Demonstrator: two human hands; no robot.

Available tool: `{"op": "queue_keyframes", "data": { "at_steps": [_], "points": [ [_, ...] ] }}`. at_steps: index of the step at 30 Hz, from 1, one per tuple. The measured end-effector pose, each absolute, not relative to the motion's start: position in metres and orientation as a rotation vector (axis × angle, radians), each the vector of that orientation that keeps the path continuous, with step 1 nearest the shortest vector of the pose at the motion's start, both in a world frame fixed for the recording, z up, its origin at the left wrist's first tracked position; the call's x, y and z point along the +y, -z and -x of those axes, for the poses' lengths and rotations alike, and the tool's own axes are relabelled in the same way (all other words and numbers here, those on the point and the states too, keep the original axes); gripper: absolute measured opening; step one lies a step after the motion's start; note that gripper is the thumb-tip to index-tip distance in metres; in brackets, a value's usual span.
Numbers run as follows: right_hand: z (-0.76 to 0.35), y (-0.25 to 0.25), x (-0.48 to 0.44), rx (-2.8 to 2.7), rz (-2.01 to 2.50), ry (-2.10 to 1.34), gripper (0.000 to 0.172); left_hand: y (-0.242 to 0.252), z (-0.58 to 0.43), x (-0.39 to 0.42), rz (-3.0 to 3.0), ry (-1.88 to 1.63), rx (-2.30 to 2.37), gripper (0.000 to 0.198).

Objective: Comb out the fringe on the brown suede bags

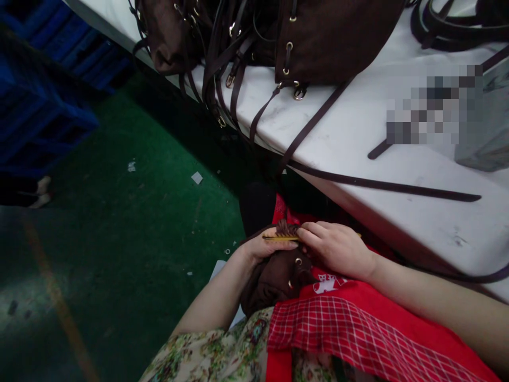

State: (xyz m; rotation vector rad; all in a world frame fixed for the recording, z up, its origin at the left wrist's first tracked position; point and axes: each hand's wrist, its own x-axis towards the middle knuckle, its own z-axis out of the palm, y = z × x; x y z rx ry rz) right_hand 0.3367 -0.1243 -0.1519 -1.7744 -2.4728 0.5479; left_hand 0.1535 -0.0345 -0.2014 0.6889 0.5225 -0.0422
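Note:
In my lap lies a dark brown fabric bag [264,281] with brass-coloured eyelets, its top gathered into folds. My left hand [274,241] is closed around that gathered edge, thumb towards me. My right hand [332,245] is closed at the right side of the folds, its fingertips meeting the fabric. A thin yellow stick-like tool [283,238] with a dark tip lies across the folds, along my left thumb. It runs under my right hand, and its other end shows just beyond. Its exact kind is unclear.
On the white table [429,228] stand more brown drawstring bags [334,37], straps hanging over its edge. A loose strap [389,184] and coiled straps [449,32] lie there, near clear plastic [487,132]. Blue pallets [35,111] and another person's foot [42,192] are at left.

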Motion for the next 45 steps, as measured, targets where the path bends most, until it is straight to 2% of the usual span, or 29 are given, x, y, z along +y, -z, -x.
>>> {"op": "queue_keyframes", "data": {
  "at_steps": [4,8,12,15,20,26,33,35,38,40,42,45],
  "points": [
    [-0.333,0.157,-0.116,-2.378,1.905,-0.716,0.01,0.201,-0.155,-0.04,-0.716,-0.053,0.46,0.034],
    [-0.335,0.173,-0.11,-2.372,1.985,-0.797,0.011,0.186,-0.16,-0.049,-0.86,-0.137,0.509,0.041],
    [-0.352,0.2,-0.104,-2.298,2.282,-0.907,0.017,0.173,-0.162,-0.057,-0.899,-0.167,0.476,0.043],
    [-0.369,0.21,-0.101,-2.003,2.451,-0.938,0.027,0.18,-0.158,-0.054,-0.835,-0.255,0.539,0.043],
    [-0.363,0.178,-0.109,-1.632,2.142,-0.782,0.024,0.208,-0.134,-0.039,-0.495,-0.446,0.853,0.039],
    [-0.325,0.153,-0.13,-1.908,1.68,-0.869,0.021,0.224,-0.116,-0.037,-0.42,-0.596,1.03,0.033],
    [-0.323,0.17,-0.123,-2.174,1.692,-0.907,0.023,0.208,-0.129,-0.041,-0.335,-0.643,0.819,0.039],
    [-0.326,0.171,-0.12,-2.239,1.746,-0.872,0.024,0.203,-0.132,-0.044,-0.245,-0.622,0.741,0.046],
    [-0.33,0.177,-0.111,-2.333,1.776,-0.796,0.035,0.198,-0.136,-0.049,-0.142,-0.546,0.631,0.057],
    [-0.336,0.183,-0.1,-2.363,1.844,-0.746,0.034,0.196,-0.137,-0.052,-0.122,-0.497,0.595,0.06],
    [-0.345,0.188,-0.087,-2.274,2.03,-0.677,0.026,0.196,-0.138,-0.053,-0.116,-0.485,0.584,0.061],
    [-0.359,0.182,-0.075,-1.975,2.17,-0.55,0.026,0.198,-0.136,-0.05,-0.083,-0.494,0.614,0.062]
  ]
}}
